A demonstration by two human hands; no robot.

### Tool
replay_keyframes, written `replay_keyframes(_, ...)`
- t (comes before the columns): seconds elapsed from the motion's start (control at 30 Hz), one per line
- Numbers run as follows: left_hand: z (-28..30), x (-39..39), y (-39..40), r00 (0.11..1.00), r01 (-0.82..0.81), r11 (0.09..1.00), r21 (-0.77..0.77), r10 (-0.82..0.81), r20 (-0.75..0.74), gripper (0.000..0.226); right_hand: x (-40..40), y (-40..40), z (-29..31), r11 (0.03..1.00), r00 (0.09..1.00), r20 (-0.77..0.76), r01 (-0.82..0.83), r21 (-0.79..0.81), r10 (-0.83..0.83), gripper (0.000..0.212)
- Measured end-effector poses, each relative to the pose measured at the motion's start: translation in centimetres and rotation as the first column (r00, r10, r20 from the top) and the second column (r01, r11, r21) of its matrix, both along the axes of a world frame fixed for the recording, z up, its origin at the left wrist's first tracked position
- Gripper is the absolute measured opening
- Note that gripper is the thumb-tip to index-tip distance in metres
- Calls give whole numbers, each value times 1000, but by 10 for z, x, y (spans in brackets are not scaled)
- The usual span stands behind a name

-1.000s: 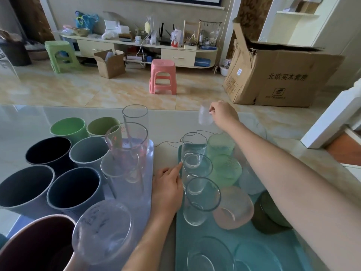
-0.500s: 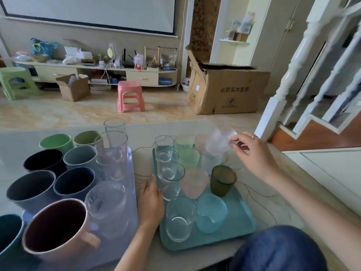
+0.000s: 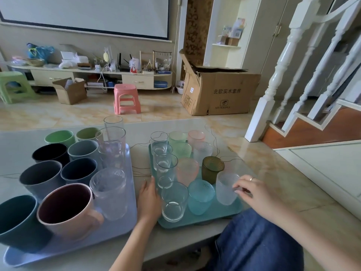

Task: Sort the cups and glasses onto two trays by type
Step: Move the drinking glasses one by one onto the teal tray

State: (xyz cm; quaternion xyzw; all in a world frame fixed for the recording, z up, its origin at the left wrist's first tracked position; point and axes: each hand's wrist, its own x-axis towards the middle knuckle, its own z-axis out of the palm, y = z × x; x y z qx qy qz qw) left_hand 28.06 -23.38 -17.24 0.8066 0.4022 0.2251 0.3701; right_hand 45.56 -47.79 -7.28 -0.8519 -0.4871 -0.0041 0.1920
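the right hand (image 3: 252,194) pinches the frosted clear glass (image 3: 226,188) with fingertips (image 3: 237,189) curled onto its upper wall near the rim; whether the base already sits on the teal tray (image 3: 197,222) i cannot tell for sure, though it looks down or nearly so. taking the teal tray as landmark: this glass is at its near right corner, just beside the blue textured glass (image 3: 200,196) and in front of the dark olive glass (image 3: 212,169). the left hand (image 3: 149,200) lies flat, fingers straight and together, against the tray's left edge, apparently steadying it, just beside the clear tumbler (image 3: 173,201).

handling, as a judgement: the glass looks small, light, stiff and brittle; the pebbled surface should give more grip than the smooth tumblers. hold high on the wall, as now, and set it down straight.

room is tight. the tray is nearly full, with glasses standing close together or touching, so a sideways nudge could knock a neighbour. the tray's near edge overhangs the table edge (image 3: 175,249) slightly, above the person's lap. open table lies to the tray's right and beyond it. to its left, the lavender tray (image 3: 125,227) holds mugs and several tall glasses, which still look mixed.
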Motion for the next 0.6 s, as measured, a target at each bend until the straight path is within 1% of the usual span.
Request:
replay_keyframes(0.07, -1, 0, 0, 1000, 9, 1000, -2, -9, -2, 53, -4, 5, -2, 998, 1000, 12, 0, -65, 1, 11)
replay_keyframes(0.13, -1, 0, 1, 1000, 3, 1000, -2, -3, 5, 52, -6, 8, -2, 996, 1000, 1, -1, -95, 1, 11)
replay_keyframes(0.3, -3, 0, -2, 999, -29, 1000, 4, 29, 14, 49, -9, 10, 1, 989, 998, -55, -31, -145, 23, 8)
replay_keyframes(0.33, -3, 0, -1, 999, -32, 999, 7, 32, 11, 49, -8, 10, 2, 989, 997, -76, -28, -143, 18, 11)
replay_keyframes(0.37, -4, 0, 0, 999, -32, 999, 9, 32, 5, 49, -7, 10, 4, 995, 994, -113, -21, -98, 10, 14)
replay_keyframes(0.4, -5, 1, 1, 999, -32, 999, 9, 32, -2, 50, -4, 11, 8, 1000, 987, -161, 3, -5, -4, 15)
replay_keyframes(0.47, -5, 1, 2, 999, -36, 999, -3, 36, -14, 50, 10, 14, 10, 977, 964, -250, 131, 166, -87, 10)
replay_keyframes(0.5, -6, 2, 3, 999, -40, 999, -4, 40, -16, 50, 20, 15, 9, 965, 949, -271, 209, 162, -160, 11)
replay_keyframes(0.53, -5, 2, 2, 999, -48, 999, 0, 48, -18, 50, 31, 16, 6, 963, 930, -283, 261, 68, -232, 13)
replay_keyframes(0.57, -5, 3, 3, 998, -59, 998, 6, 59, -23, 50, 40, 18, 0, 958, 908, -304, 273, -91, -288, 15)
replay_keyframes(0.6, -5, 4, 3, 997, -69, 997, 14, 70, -26, 50, 47, 20, -9, 927, 881, -331, 251, -280, -338, 17)
